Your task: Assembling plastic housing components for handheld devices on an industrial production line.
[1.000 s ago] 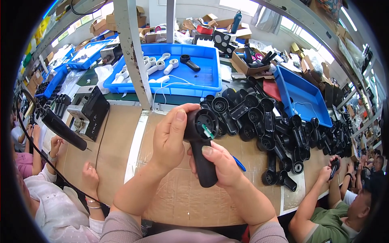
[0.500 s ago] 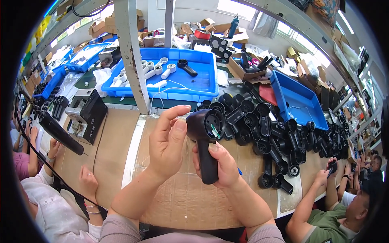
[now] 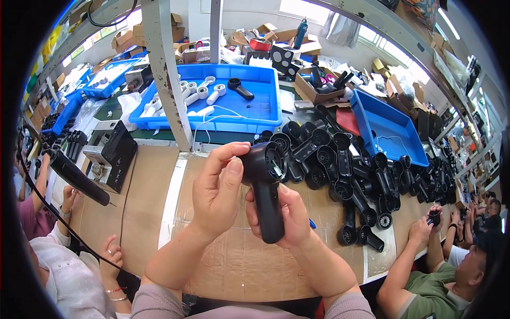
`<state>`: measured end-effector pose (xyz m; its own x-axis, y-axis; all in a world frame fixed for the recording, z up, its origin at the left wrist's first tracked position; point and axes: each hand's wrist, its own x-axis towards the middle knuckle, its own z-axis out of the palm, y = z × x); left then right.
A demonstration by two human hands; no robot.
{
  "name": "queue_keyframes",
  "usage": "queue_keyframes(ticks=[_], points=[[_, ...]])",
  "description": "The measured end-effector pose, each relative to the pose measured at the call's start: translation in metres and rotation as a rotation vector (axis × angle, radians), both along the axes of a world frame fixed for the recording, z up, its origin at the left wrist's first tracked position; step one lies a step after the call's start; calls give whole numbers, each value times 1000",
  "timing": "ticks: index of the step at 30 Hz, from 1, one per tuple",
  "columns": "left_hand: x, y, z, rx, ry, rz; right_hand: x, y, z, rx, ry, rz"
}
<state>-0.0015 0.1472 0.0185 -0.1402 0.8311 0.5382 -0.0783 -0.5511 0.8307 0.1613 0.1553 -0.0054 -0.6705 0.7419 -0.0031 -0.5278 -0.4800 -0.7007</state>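
A black handheld housing (image 3: 269, 210) with a round, hollow head and a straight handle is held up over the table, its head uppermost. Inside the head's opening a small pale part shows; the opening faces right. My right hand (image 3: 291, 218) is closed round the handle, thumb along its right side. My left hand (image 3: 213, 199) is at the left side of the head, with its index finger and thumb against the rounded back. Some left fingers are partly hidden behind the thumb. Beyond, a heap of similar black housings (image 3: 346, 155) covers the table on the right.
A blue tray (image 3: 234, 126) with white handheld units and one black one stands behind a metal post (image 3: 169, 80). Another blue tray (image 3: 390, 125) leans behind the heap. On the left hangs an electric screwdriver (image 3: 79, 178) beside a black box (image 3: 114, 154). Co-workers sit on both sides.
My right thumb has moved down from the rim of the head onto the handle. The housing has turned slightly. On the left, a co-worker's hand has shifted.
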Motion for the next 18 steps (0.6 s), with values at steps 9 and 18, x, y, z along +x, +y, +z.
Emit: queue_keyframes(ticks=[9, 18], points=[[2, 1, 2, 84, -10, 30, 1, 10, -13, -174, 433, 284], [1, 0, 1, 72, 1, 37, -1, 8, -12, -210, 445, 239]])
